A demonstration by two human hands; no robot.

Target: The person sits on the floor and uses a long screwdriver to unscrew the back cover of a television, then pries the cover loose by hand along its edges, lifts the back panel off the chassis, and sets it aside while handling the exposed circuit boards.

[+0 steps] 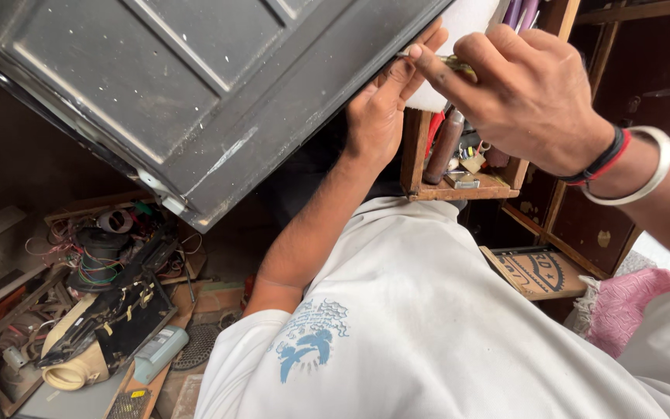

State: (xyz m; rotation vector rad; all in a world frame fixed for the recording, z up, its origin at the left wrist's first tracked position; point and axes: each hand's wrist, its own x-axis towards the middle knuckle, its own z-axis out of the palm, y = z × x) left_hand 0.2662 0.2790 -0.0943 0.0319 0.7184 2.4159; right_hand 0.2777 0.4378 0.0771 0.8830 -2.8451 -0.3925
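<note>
At the upper edge of the scene, a large dark metal panel [195, 93] with raised rectangular ribs is held tilted, its lower right edge meeting both hands. The left hand [385, 109] lies against the panel's edge from below, fingers [428, 43] pressed together and extended along the rim. The right hand [525, 93], wearing a red-and-black wrist cord [606, 159] and a white bangle [645, 174], pinches a small slim object [451, 62] between thumb and forefinger just at the panel's edge; what the object is cannot be told. Just behind the hands stands a wooden box [467, 186] holding a brown-handled tool [443, 147] and small bits of hardware. A white shirt [428, 326] with a blue print fills the lower centre. On the floor at lower left lie coils of coloured wire [98, 268], a cream and black appliance shell [79, 349] and a grey-blue rectangular device [160, 351]. At lower right sit a cardboard piece [540, 273] and a pink cloth [626, 306].
</note>
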